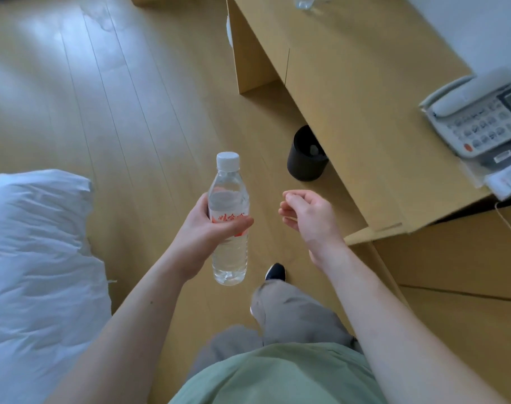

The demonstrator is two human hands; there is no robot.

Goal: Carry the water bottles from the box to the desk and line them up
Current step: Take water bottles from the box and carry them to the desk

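Left hand [203,225] grips an upright water bottle [228,220] left of the desk [350,91]; right hand [308,217] hangs loosely curled, empty. Best set beside bottles [304,1] at the desk's far end.

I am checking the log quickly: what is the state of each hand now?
Left hand: holds the water bottle upright around its middle.
Right hand: holds nothing, fingers loosely curled.

A hotel-style bedroom: white duvet [38,258], wood desk [365,91] with telephone [479,115], plank floor [117,97]
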